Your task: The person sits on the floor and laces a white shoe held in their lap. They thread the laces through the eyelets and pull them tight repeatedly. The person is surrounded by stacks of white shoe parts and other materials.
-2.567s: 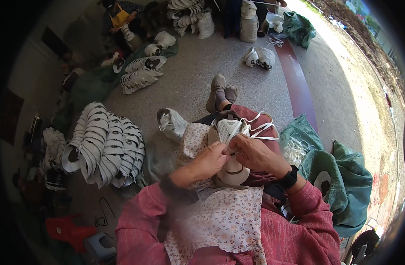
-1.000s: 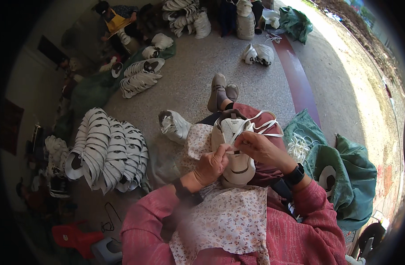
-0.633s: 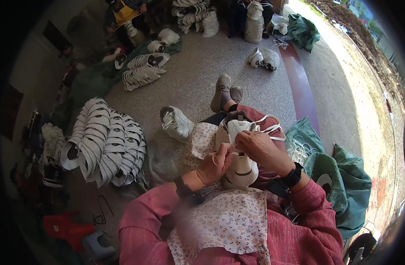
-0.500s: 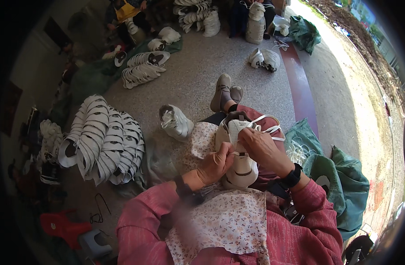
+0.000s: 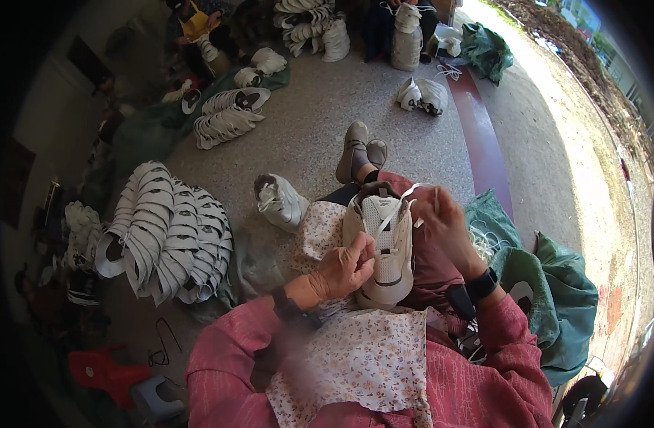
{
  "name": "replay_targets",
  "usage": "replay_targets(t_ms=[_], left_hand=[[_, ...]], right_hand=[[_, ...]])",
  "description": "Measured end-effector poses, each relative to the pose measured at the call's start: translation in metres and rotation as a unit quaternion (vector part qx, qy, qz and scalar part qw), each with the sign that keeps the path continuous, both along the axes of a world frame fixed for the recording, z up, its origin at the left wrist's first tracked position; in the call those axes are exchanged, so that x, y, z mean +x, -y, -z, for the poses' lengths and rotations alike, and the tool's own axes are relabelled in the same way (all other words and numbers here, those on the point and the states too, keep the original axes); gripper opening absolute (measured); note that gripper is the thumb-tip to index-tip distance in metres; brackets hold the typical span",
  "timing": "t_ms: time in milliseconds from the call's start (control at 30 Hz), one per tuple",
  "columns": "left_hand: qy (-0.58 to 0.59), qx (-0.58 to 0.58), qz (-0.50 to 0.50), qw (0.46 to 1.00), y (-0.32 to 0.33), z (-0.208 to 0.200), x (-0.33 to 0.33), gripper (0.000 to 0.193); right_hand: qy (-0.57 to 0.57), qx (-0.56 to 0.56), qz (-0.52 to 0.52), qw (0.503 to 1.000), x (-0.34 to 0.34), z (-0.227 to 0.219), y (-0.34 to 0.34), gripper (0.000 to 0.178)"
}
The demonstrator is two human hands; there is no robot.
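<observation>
A white shoe upper (image 5: 392, 291) rests on my lap, its toe toward me and its perforated tongue showing. A white shoelace (image 5: 388, 220) runs across the tongue. My left hand (image 5: 345, 269) is closed at the shoe's left side, with the lace reaching its fingertips. To the right of the shoe, my right hand (image 5: 444, 227) is raised and slightly blurred, its fingers closed on the lace, which loops from the upper eyelets. A floral apron (image 5: 366, 349) covers my lap below the shoe.
Stacked white shoe uppers (image 5: 173, 235) stand on the left. One laced shoe (image 5: 280, 202) sits on the floor beside my knee. Green sacks (image 5: 559, 303) and loose laces (image 5: 484, 242) lie at my right. A red stool (image 5: 107, 372) is lower left; other people work farther back.
My right hand has moved right and up from the tongue, drawing the lace with it. My left hand has shifted slightly left and down, exposing more of the shoe's front.
</observation>
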State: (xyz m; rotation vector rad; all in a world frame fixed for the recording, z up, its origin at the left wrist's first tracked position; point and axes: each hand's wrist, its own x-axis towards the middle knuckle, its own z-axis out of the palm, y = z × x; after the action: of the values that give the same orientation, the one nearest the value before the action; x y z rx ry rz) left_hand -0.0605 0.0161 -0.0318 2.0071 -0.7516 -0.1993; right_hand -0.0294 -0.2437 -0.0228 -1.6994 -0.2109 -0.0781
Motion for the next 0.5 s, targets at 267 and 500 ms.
replay_targets(t_ms=[267, 500], left_hand=[[0.310, 0.100, 0.031, 0.945, 0.009, -0.041, 0.035, 0.040], [0.204, 0.086, 0.102, 0.970, 0.018, -0.024, 0.069, 0.047]], right_hand=[[0.049, -0.215, -0.131, 0.967, -0.046, -0.004, -0.013, 0.014], [0.129, -0.353, -0.163, 0.912, -0.043, 0.008, -0.013, 0.018]])
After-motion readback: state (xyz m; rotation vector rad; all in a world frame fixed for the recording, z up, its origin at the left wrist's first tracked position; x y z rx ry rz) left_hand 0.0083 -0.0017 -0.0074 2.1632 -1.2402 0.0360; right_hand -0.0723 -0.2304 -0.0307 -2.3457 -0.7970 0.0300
